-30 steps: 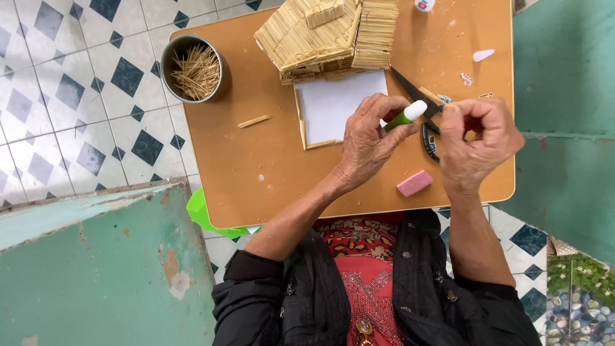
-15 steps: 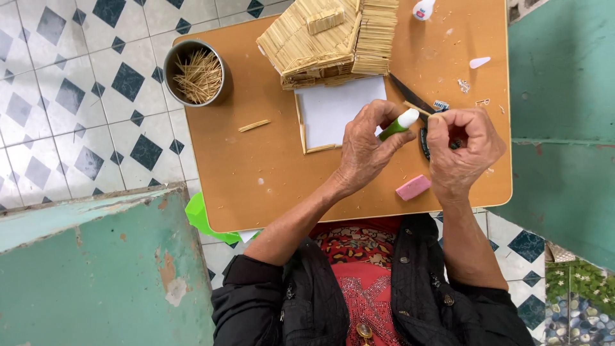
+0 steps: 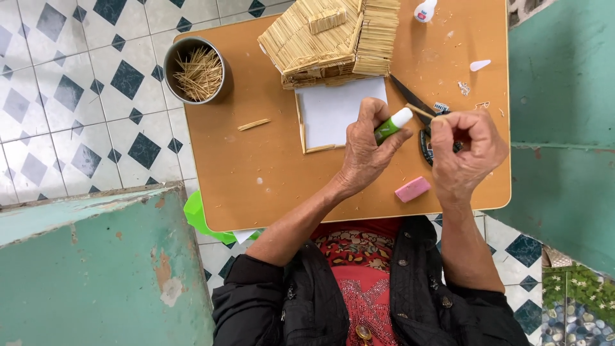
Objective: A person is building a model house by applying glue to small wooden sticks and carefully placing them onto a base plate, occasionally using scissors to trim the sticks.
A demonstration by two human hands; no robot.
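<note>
Two hands work above the right part of the surface (image 3: 256,192). The left hand (image 3: 365,150) has its fingers closed round a glue tube (image 3: 392,123), white tip aimed at the stick (image 3: 420,112) so the two meet. The right hand (image 3: 464,150) pinches that stick (far end raised). Just beyond lie the white card (image 3: 336,109) and stick house (image 3: 333,38); the tin (image 3: 197,70) of sticks stands far left, within reach.

A home craft corner: a small brown desk (image 3: 256,160) on a diamond-patterned tiled floor (image 3: 77,83), chipped green walls (image 3: 102,269), a stick house (image 3: 333,38), a tin of sticks (image 3: 197,70).
</note>
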